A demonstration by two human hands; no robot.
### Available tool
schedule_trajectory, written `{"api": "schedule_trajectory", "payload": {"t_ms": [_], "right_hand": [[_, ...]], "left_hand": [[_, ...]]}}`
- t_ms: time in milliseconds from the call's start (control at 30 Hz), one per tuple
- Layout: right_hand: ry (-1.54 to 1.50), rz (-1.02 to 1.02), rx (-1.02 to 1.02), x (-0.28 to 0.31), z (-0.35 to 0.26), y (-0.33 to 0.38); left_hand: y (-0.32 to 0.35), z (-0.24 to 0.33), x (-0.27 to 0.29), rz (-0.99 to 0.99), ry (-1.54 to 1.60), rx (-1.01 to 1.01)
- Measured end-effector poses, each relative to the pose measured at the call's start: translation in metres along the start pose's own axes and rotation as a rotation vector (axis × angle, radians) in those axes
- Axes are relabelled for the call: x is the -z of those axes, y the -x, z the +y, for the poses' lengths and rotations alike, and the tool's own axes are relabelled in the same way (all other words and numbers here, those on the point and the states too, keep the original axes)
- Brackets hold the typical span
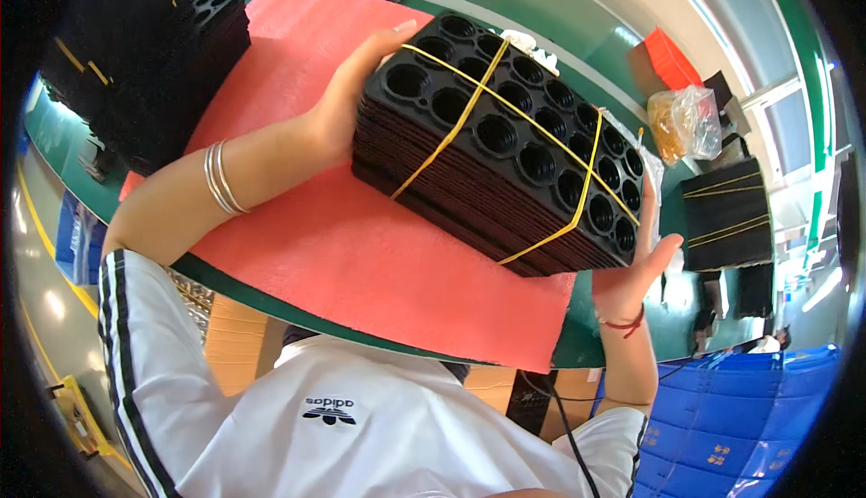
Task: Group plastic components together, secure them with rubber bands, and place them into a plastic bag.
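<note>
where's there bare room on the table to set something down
The pink foam sheet is bare between the tall black tray stacks and left hand, and between the held tray stack and the near edge of the green table. Crowded: far left, under the tall stacks, and past the right hand, by the yellow-filled plastic bag.

There is one pink sheet. Over it are two hands, one left hand and one right hand, and one bundle of black trays with three yellow bands; its trays are too thin to count. Right of the sheet are one red bin, one clear bag and one upright black bundle.
</note>
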State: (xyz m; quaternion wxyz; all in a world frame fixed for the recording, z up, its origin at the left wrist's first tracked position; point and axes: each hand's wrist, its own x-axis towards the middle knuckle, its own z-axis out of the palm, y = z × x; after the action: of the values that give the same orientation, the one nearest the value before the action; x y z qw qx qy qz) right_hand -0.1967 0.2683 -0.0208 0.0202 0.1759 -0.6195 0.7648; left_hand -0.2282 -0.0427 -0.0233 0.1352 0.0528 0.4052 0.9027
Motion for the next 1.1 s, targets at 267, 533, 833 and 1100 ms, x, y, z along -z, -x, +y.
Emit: {"api": "schedule_trajectory", "payload": {"t_ms": [267,533,833,1100], "right_hand": [[-0.582,0.142,-0.291,-0.049,0.004,-0.022],[-0.606,0.109,-0.256,-0.048,0.011,-0.023],[-0.48,0.123,-0.215,-0.039,0.014,-0.022],[-0.246,0.104,-0.077,-0.035,-0.006,-0.035]], "left_hand": [[0.008,-0.002,-0.015,0.099,-0.027,-0.022],[0.01,-0.004,-0.01,0.153,-0.011,-0.038],[0.016,-0.002,-0.02,0.137,-0.054,-0.097],[0.011,0.011,-0.001,-0.176,-0.366,-0.356]]}}
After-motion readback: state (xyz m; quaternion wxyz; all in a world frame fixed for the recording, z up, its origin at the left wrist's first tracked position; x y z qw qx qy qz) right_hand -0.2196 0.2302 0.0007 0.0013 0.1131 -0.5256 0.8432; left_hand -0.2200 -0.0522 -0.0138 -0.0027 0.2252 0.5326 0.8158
